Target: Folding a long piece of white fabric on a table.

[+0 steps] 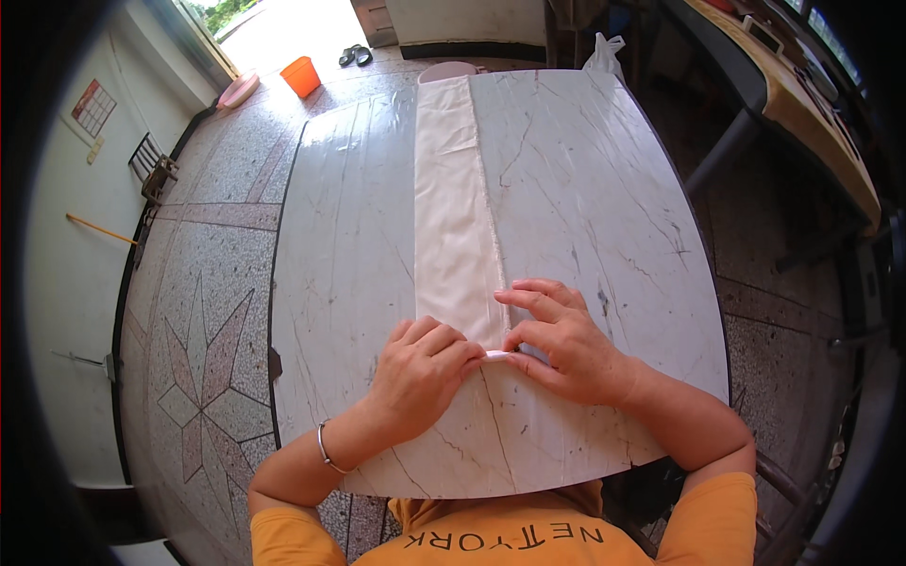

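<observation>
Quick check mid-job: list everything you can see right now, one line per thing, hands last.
table: one, white marble pattern, centre
cloth strip: one, cream, lying lengthwise along the table from far edge to the hands
bucket: one, orange, on the floor, far left
basin: one, pink, on the floor left of the bucket
sandals: a dark pair, floor beyond the bucket
bench: one, wooden top, far right
bracelet: one, silver, left wrist
left hand: pinching the strip's near end
right hand: pinching the same end, fingers spread on the cloth

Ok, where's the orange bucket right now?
In the head view, the orange bucket stands on the floor at upper left, beyond the marble table's far left corner.
</observation>
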The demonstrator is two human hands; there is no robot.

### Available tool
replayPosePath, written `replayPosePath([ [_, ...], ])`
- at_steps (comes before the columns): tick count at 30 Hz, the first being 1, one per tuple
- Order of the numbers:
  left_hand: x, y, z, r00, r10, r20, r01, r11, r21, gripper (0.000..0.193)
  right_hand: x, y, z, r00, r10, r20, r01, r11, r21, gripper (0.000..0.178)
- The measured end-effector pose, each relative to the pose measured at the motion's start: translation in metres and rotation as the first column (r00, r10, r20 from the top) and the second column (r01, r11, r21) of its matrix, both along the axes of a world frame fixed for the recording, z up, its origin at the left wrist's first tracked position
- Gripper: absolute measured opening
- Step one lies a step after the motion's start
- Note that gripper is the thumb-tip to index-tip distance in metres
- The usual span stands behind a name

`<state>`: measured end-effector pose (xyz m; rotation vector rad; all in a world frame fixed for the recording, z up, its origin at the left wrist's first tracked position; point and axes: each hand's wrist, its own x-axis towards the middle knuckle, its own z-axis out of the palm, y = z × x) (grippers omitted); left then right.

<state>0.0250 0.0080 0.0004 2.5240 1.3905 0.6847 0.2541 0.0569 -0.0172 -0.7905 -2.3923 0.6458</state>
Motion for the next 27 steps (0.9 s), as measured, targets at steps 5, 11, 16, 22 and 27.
replayPosePath([
  [5, -0.0005, 0.0045, -0.0095, 0.987, 0.058, 0.150, -0.049, 0.996, -0.069, 0.007, -0.0025, -0.0003, 0.0001, 0.999, -0.039, 0.015, 0.039, 0.999, -0.034, 0.013],
  [11, 0.0007, 0.0047, -0.0055, 1.000, 0.013, 0.012, -0.014, 0.999, 0.049, 0.016, -0.0018, 0.0006, -0.0013, 0.999, -0.039, -0.017, 0.038, 0.998, -0.043, 0.017],
  [16, 0.0047, 0.0031, -0.0001, 1.000, -0.003, 0.015, 0.002, 0.995, 0.098, 0.016, -0.0004, -0.0006, 0.0042, 1.000, -0.026, 0.003, 0.026, 0.999, -0.044, 0.016],
  [22, 0.0047, 0.0004, -0.0025, 1.000, 0.014, 0.010, -0.014, 0.998, 0.056, 0.012, -0.0007, 0.0005, -0.0004, 1.000, -0.013, 0.012, 0.013, 0.999, -0.035, 0.012],
  [27, 0.0046, 0.0006, -0.0027, 0.999, 0.016, 0.047, -0.015, 1.000, -0.020, 0.009, -0.0021, 0.0003, -0.0013, 0.999, -0.004, 0.032, 0.004, 1.000, -0.012, 0.012],
])
